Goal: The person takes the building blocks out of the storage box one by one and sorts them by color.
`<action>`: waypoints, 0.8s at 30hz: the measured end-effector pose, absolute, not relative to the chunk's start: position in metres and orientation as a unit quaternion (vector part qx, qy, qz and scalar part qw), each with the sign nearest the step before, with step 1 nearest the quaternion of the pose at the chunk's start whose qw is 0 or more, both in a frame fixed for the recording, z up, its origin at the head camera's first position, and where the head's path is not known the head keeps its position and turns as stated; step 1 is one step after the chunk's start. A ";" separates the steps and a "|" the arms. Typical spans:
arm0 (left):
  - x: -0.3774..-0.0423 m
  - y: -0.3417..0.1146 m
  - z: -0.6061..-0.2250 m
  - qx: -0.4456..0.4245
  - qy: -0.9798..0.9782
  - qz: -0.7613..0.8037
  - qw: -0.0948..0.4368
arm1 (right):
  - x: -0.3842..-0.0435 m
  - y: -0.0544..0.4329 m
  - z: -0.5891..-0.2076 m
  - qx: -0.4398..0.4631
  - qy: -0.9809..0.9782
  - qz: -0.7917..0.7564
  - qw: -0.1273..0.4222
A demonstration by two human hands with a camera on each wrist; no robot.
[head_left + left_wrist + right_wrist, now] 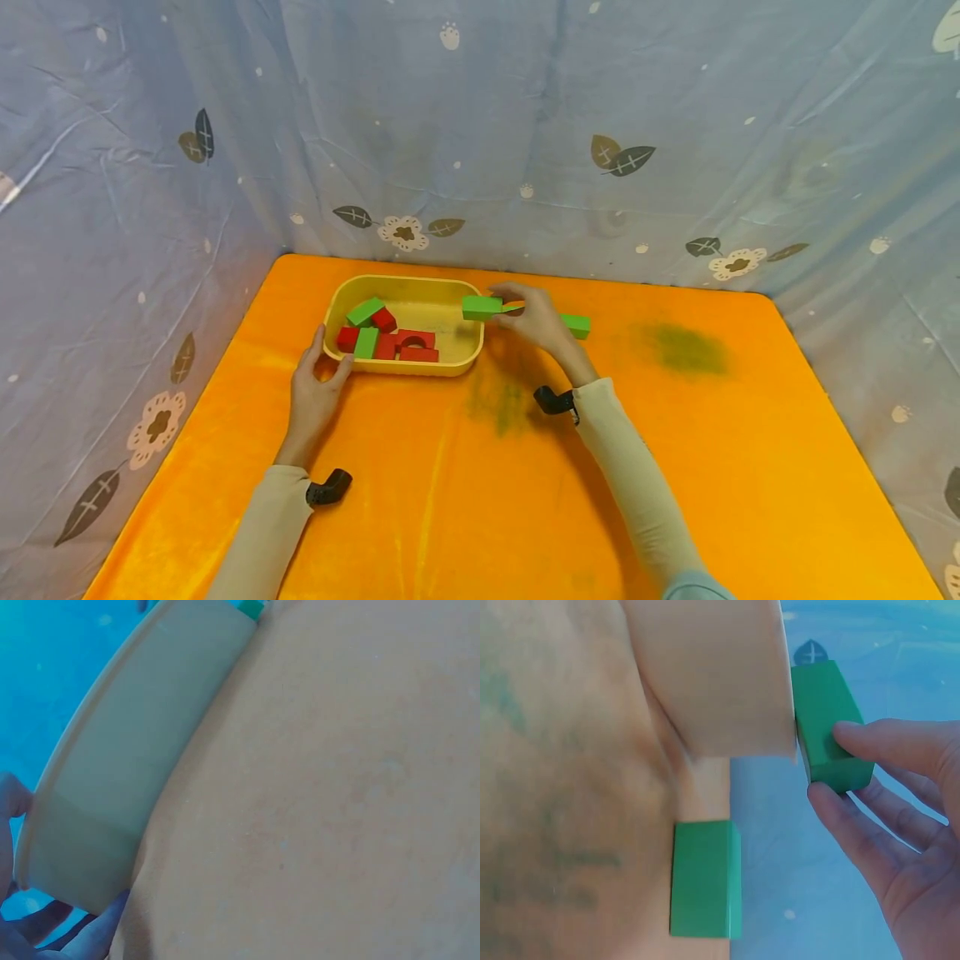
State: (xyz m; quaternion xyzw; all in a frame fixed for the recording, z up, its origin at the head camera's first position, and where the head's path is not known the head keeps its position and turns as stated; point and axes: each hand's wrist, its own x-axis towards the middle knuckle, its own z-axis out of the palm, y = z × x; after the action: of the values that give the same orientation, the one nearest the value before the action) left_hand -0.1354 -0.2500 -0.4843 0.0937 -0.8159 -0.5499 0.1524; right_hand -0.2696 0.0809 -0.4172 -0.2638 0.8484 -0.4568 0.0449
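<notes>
A yellow plastic basin [408, 367] holds several red and green blocks, including a red block with a rounded cut-out [416, 337]. My left hand [315, 400] grips its near left corner, fingers along the left side and thumb at the front wall; in the left wrist view the fingers [94, 930] touch the basin's end [112, 787]. My right hand [536, 321] pinches a green block [829, 724] between thumb and fingers, at the basin's right rim. On the table to the right of that hand lies another green block [576, 326], partly hidden by it in the head view.
An orange cloth [660, 467] covers the table, with dark greenish smudges [686, 348] on its right half. A patterned grey-blue curtain [525, 125] hangs behind the table and along both sides. Both wrists carry black camera mounts [328, 488].
</notes>
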 end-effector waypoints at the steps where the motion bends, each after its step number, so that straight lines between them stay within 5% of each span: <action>1: -0.135 -0.250 -0.484 0.093 -0.815 -0.551 0.153 | -0.270 0.083 -0.418 -0.259 0.848 -0.459 0.046; 24: -0.136 -0.251 -0.485 0.097 -0.808 -0.562 0.149 | -0.273 0.134 -0.428 -0.230 0.851 -0.470 0.045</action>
State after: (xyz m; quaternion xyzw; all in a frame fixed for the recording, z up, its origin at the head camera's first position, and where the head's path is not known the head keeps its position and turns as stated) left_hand -0.1362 -0.2510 -0.4852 0.0972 -0.8077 -0.5623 0.1486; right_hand -0.2734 0.1343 -0.4285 -0.2302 0.8511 -0.4698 0.0448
